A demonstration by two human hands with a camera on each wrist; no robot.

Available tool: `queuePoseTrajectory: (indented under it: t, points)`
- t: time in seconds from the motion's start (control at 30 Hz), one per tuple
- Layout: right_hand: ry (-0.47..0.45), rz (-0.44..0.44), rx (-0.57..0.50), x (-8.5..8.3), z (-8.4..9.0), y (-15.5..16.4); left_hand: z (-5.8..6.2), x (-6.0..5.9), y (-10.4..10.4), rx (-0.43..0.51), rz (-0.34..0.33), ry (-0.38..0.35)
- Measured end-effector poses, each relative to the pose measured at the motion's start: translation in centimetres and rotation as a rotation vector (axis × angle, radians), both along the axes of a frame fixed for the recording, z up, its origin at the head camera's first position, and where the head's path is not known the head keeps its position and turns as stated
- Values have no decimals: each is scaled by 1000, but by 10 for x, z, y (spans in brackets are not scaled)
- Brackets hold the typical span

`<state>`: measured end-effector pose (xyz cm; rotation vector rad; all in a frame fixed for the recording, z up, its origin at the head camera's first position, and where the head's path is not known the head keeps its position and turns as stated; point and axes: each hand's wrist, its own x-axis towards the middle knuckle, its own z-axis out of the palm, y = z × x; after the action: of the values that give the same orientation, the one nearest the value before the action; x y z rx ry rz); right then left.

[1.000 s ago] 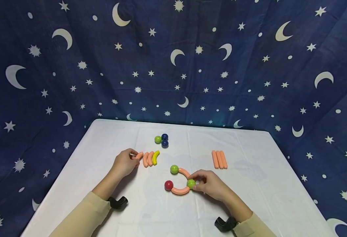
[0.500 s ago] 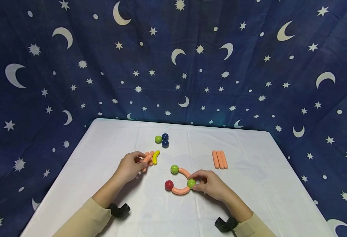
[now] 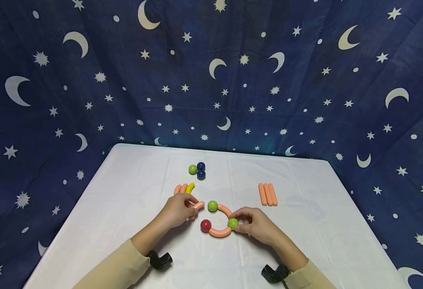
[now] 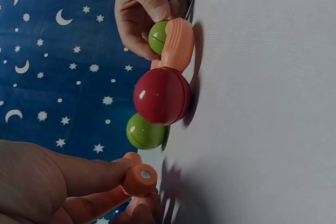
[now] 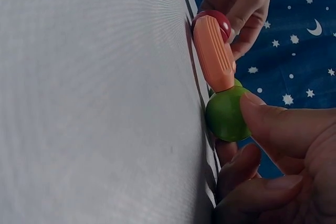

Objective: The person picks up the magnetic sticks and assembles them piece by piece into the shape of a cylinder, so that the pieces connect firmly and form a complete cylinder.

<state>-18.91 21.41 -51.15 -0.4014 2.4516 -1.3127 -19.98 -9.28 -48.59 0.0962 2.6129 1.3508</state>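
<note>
My left hand (image 3: pixel 177 210) pinches a curved orange rod (image 3: pixel 199 205) between thumb and fingers, just left of a partial ring. In the left wrist view a small silvery disc shows in the end of this rod (image 4: pixel 143 178). The ring holds a red ball (image 3: pixel 206 225), a green ball (image 3: pixel 212 206) at the far side and two curved orange rods, the nearer rod (image 3: pixel 220 233) touching the red ball. At the ring's right, my right hand (image 3: pixel 256 224) grips another green ball (image 3: pixel 232 224), where both rods meet. A space separates the red ball from the far green ball.
Behind my left hand lie a yellow curved rod (image 3: pixel 190 187) and two orange ones (image 3: pixel 184 188), partly hidden. Farther back, a green ball (image 3: pixel 192 169) touches two dark blue balls (image 3: pixel 201 174). Several straight orange rods (image 3: pixel 267 194) lie side by side at the right on the white-covered table (image 3: pixel 305 233).
My left hand has carried the curved orange rod rightward and nearer, from the row of curved rods to beside the ring. The right hand stays on its green ball.
</note>
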Motion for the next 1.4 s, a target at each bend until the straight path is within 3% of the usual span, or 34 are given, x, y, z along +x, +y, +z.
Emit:
queuePoseTrajectory:
  t: [0.33,0.97,1.4]
  points:
    - [18,1,17,0,-1,-1,-1,-6,9,-18,-18,-40]
    - [42,-2,37,0,-3,-2,3,-4,15,-71,5,-41]
    - [13,-4,4,-1,-2,-2,-1,-6,20,-7,10,-32]
